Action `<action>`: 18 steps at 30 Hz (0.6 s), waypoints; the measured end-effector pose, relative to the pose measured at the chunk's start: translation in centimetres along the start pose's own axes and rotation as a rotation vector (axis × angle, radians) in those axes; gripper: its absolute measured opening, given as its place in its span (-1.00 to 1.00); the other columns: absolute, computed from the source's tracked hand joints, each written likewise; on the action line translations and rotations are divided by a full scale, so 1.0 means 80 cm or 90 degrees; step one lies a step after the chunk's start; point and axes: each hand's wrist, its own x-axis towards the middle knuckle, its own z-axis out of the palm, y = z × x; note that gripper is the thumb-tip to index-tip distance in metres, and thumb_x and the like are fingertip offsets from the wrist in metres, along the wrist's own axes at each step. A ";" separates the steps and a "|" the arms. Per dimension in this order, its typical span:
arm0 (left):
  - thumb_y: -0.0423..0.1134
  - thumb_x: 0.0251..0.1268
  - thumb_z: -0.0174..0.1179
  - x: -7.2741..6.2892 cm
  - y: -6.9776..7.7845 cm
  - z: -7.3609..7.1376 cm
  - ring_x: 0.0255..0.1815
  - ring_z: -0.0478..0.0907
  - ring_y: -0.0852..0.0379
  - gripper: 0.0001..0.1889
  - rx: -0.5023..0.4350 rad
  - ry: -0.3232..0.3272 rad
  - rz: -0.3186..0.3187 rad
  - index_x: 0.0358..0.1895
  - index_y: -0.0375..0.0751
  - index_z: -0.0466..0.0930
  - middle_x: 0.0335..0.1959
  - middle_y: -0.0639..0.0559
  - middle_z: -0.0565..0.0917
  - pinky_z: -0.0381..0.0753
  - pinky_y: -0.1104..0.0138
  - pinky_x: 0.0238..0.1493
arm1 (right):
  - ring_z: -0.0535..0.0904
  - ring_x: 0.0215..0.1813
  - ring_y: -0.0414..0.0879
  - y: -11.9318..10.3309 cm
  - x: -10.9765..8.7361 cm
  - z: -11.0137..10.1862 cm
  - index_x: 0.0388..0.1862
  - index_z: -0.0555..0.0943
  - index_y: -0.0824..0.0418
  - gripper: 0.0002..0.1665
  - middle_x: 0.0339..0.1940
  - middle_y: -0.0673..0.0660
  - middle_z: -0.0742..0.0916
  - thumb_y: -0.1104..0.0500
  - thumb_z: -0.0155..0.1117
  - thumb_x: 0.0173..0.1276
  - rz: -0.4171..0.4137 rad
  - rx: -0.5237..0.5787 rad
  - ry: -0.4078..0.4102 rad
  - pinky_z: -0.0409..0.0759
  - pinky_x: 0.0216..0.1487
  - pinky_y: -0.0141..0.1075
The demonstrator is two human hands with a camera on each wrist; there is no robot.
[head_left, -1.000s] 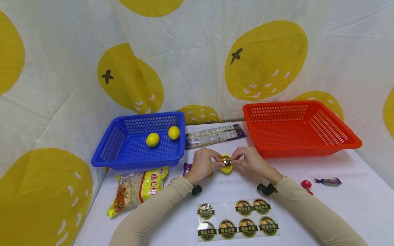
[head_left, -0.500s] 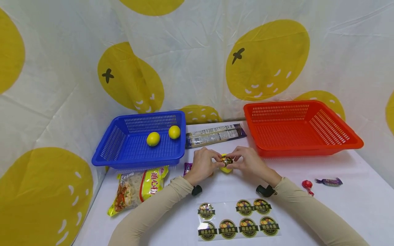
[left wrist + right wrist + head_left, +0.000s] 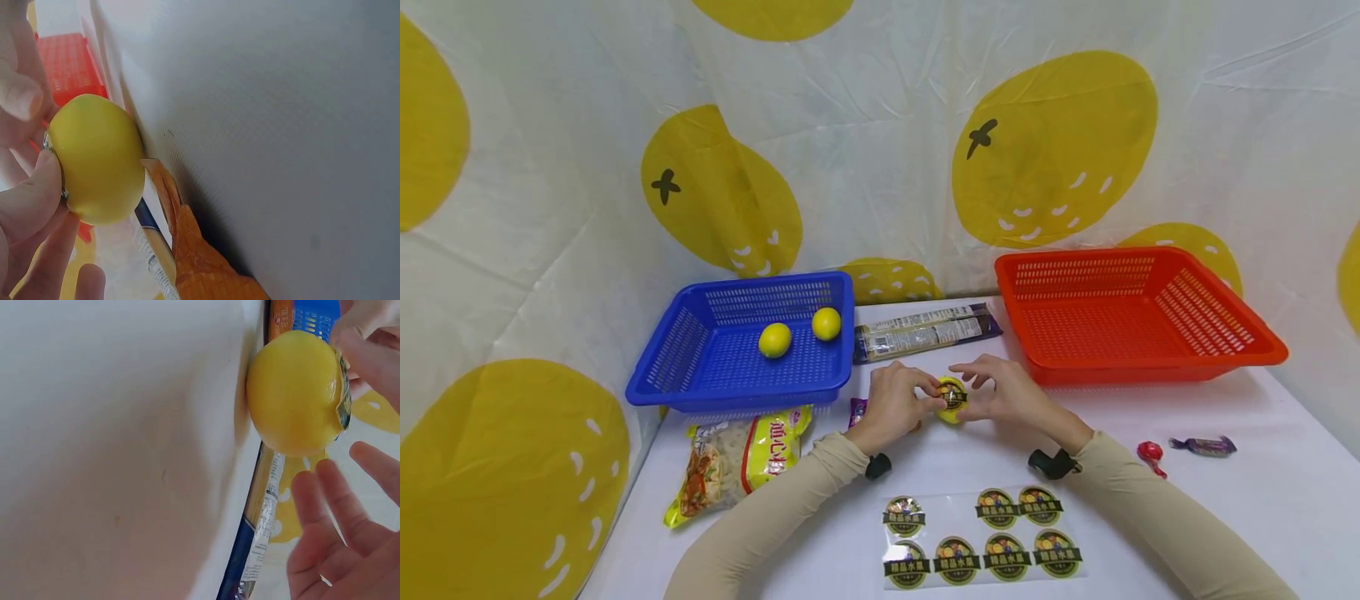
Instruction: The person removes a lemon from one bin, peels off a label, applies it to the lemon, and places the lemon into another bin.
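A yellow lemon (image 3: 952, 417) sits on the white cloth between my hands, a round dark sticker (image 3: 955, 395) lying over its top. My left hand (image 3: 893, 402) pinches the sticker's left edge with thumb and index finger, right against the fruit. Opposite it, my right hand (image 3: 1013, 393) has its fingers spread and lifted off the sticker, the thumb tip close to the lemon's right side. In the right wrist view, one sticker edge (image 3: 344, 403) stands slightly off the lemon (image 3: 290, 394). The left wrist view shows the lemon's bare side (image 3: 103, 159).
A blue basket (image 3: 658, 367) with two lemons stands back left, a red basket (image 3: 1138, 365) back right. Long packets (image 3: 928, 332) lie between them. A noodle bag (image 3: 737, 458), a sticker sheet (image 3: 943, 508), a lollipop (image 3: 1150, 454) and a wrapped candy (image 3: 1206, 446) lie around.
My right fingers have come off the sticker's right edge and spread apart, so more of the sticker shows. The left hand stays at its left edge.
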 end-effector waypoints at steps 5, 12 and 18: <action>0.03 0.14 0.51 -0.002 -0.001 0.000 -0.23 0.51 0.24 -0.85 0.002 -0.004 -0.003 -0.33 0.10 0.88 -0.15 0.31 0.84 0.30 0.23 -0.03 | 0.71 -0.01 0.06 0.002 0.004 0.001 0.40 0.57 0.13 0.03 0.15 0.19 0.76 -0.09 0.75 -0.09 -0.003 -0.023 -0.056 0.62 0.04 0.01; 0.03 0.16 0.50 -0.004 -0.001 0.001 -0.19 0.55 0.17 -0.84 -0.007 -0.002 0.001 -0.28 0.10 0.88 -0.13 0.29 0.84 0.31 0.22 -0.02 | 0.64 0.00 -0.06 0.002 0.012 0.009 0.42 0.56 0.07 0.03 0.20 0.04 0.77 -0.13 0.73 -0.07 0.042 -0.027 -0.128 0.55 0.01 -0.18; 0.03 0.17 0.49 -0.003 -0.001 -0.001 -0.17 0.57 0.14 -0.79 -0.014 0.001 0.003 -0.19 0.10 0.88 -0.16 0.26 0.85 0.35 0.18 -0.02 | 0.61 -0.08 -0.14 0.000 0.015 0.011 0.39 0.58 0.07 -0.01 0.10 0.00 0.79 -0.11 0.74 -0.07 0.044 -0.034 -0.126 0.52 -0.05 -0.25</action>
